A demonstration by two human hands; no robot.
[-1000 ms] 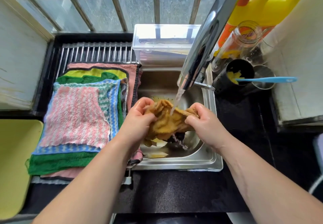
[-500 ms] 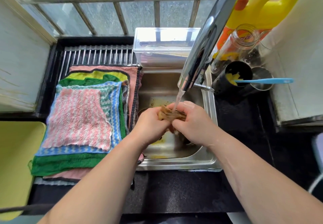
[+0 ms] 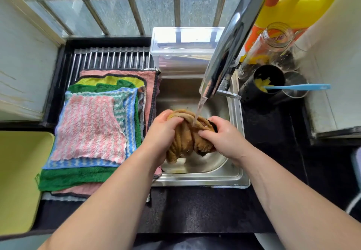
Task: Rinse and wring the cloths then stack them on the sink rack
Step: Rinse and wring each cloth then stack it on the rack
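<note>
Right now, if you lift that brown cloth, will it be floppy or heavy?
Probably floppy: the brown cloth droops in folds between the left hand and right hand. Likely heavy for its size, since tap water soaks it.

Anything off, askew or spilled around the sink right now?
Nothing spilled or damaged. The cloth stack on the rack is ragged, edges misaligned; the bottom pink cloth droops over the sink rim. Left hand and right hand grip the brown cloth under the running tap.

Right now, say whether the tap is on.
On: water streams from the tap onto the brown cloth gripped by the left hand and right hand.
</note>
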